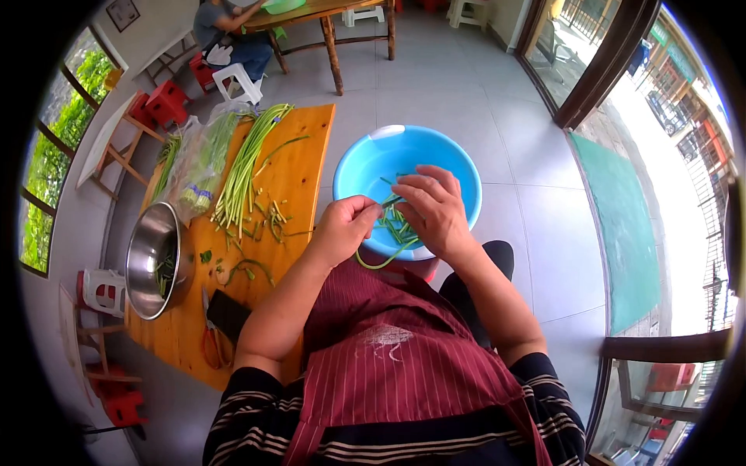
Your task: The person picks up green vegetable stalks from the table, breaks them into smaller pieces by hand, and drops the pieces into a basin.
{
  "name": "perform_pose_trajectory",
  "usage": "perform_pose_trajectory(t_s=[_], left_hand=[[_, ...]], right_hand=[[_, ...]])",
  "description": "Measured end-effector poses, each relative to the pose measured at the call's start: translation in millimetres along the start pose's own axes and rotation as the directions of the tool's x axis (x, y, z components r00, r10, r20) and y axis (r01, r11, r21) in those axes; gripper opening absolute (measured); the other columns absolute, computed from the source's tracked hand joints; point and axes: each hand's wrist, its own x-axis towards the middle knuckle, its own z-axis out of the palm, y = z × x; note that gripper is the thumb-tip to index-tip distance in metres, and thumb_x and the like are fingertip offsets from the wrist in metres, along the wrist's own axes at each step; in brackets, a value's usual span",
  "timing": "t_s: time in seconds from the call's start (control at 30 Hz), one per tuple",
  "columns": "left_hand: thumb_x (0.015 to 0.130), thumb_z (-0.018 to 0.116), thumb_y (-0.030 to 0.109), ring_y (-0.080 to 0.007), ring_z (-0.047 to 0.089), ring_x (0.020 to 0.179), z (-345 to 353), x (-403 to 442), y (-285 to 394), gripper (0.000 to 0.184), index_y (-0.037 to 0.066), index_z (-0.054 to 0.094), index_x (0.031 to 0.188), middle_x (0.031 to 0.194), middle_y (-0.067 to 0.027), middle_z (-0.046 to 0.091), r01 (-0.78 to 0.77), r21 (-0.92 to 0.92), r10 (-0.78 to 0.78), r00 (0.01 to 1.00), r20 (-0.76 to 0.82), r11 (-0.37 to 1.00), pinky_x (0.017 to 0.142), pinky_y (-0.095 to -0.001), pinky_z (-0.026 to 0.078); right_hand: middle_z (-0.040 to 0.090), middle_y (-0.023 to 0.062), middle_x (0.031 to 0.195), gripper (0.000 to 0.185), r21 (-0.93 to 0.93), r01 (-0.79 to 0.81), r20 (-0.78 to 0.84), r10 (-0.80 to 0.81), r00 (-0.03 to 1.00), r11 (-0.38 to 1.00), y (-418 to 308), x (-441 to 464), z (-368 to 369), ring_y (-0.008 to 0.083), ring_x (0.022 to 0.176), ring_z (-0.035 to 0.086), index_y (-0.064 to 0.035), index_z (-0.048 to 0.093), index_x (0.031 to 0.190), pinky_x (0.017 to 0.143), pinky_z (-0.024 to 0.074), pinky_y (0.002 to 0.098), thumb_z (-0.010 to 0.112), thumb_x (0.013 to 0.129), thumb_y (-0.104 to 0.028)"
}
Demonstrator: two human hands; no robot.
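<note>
My left hand is closed in a pinch on a long garlic scape, whose green stem loops down over the near rim of a blue basin. Beside it, above the basin, my right hand has its fingers loosely stretched and somewhat apart; its thumb is hidden. Short cut lengths of garlic scape lie in the bottom of the basin. To the left, a bunch of long garlic scapes rests on the wooden table, with trimmed ends scattered below it.
The wooden table also bears a steel bowl with some greens inside, plastic-wrapped green bundles, orange-handled scissors and a dark flat object. A person sits at a far table. Glass doors stand at right.
</note>
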Motion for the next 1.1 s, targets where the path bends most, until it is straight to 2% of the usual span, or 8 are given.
perform_pose_trajectory(t_s=[0.17,0.37,0.43,0.7,0.73,0.8,0.93,1.1], left_hand=[[0.084,0.047,0.012,-0.0038,0.039,0.05,3,-12,16,0.016,0.001,0.057,0.08,0.054,0.0034,0.043,-0.091,0.362,0.073,0.995,0.064,0.928,0.046,-0.0193,0.031],[0.082,0.056,0.017,-0.0061,0.044,0.048,-17,-22,6,0.021,-0.001,0.055,0.071,0.054,-0.0008,0.049,-0.165,0.078,0.127,0.925,0.358,0.983,0.045,-0.0201,0.034],[0.081,0.058,0.023,-0.0062,0.044,0.048,-19,-21,-7,0.026,0.0,0.054,0.069,0.055,-0.0013,0.05,-0.132,-0.124,0.172,0.892,0.418,0.984,0.045,-0.0194,0.035],[0.08,0.06,0.031,-0.0059,0.04,0.041,-15,-27,-32,0.031,0.003,0.052,0.069,0.055,-0.0006,0.048,-0.039,-0.587,0.297,0.889,0.35,0.809,0.056,-0.0241,0.04],[0.081,0.058,0.028,-0.0057,0.04,0.042,-18,-29,-31,0.028,0.003,0.052,0.07,0.054,0.0,0.047,-0.022,-0.581,0.221,0.936,0.274,0.813,0.054,-0.0231,0.04],[0.086,0.052,0.02,-0.0051,0.04,0.044,-14,-36,-23,0.021,0.003,0.051,0.075,0.054,0.0009,0.046,-0.062,-0.456,0.117,0.989,0.095,0.888,0.052,-0.0199,0.037],[0.089,0.041,0.014,-0.0054,0.043,0.05,-2,-44,-8,0.017,0.0,0.05,0.087,0.056,0.0001,0.048,-0.138,0.096,0.155,0.969,-0.193,0.986,0.047,-0.0192,0.034],[0.089,0.041,0.013,-0.004,0.042,0.049,9,-68,2,0.013,0.002,0.046,0.088,0.057,-0.0004,0.049,-0.2,0.043,0.205,0.954,-0.22,0.979,0.046,-0.0166,0.033]], right_hand=[[0.056,0.0012,0.076,0.01,-0.012,0.033,0.328,-0.028,0.944,0.999,-6,-11,3,0.019,0.078,0.053,-0.0103,0.057,0.078,0.073,0.0403,0.0317,0.061,0.071,-0.016],[0.054,0.0064,0.072,0.007,0.475,0.039,0.276,-0.191,0.942,0.879,-9,-11,-5,0.0239,0.069,0.052,-0.0062,0.055,0.073,0.065,0.0419,0.0341,0.057,0.071,-0.012],[0.054,0.0083,0.072,0.009,0.806,-0.12,0.31,-0.24,0.92,0.58,-13,-11,-2,0.0238,0.071,0.052,-0.0027,0.056,0.076,0.064,0.0417,0.0332,0.056,0.078,-0.011],[0.054,0.0094,0.071,0.017,0.853,-0.521,0.519,-0.106,0.848,0.012,-29,-14,16,0.0199,0.067,0.056,-0.0002,0.055,0.076,0.058,0.0436,0.0302,0.054,0.083,-0.015],[0.054,0.0094,0.071,0.017,0.853,-0.522,0.521,-0.104,0.847,0.014,-26,-12,18,0.0199,0.067,0.056,-0.0002,0.055,0.076,0.058,0.0436,0.0302,0.054,0.083,-0.015],[0.053,0.0104,0.068,0.012,0.698,-0.209,0.294,-0.009,0.956,0.685,-18,-6,22,0.0221,0.065,0.056,-0.0011,0.055,0.072,0.058,0.044,0.0295,0.056,0.078,-0.011],[0.052,0.0086,0.066,0.008,0.359,-0.225,0.196,0.163,0.967,0.906,-31,-1,41,0.0255,0.064,0.054,-0.003,0.052,0.066,0.053,0.0442,0.0333,0.058,0.068,-0.008],[0.054,0.0093,0.065,0.004,0.374,-0.354,0.073,0.353,0.933,0.858,-34,14,69,0.0239,0.064,0.054,-0.0022,0.055,0.07,0.052,0.0432,0.033,0.058,0.07,-0.004]])
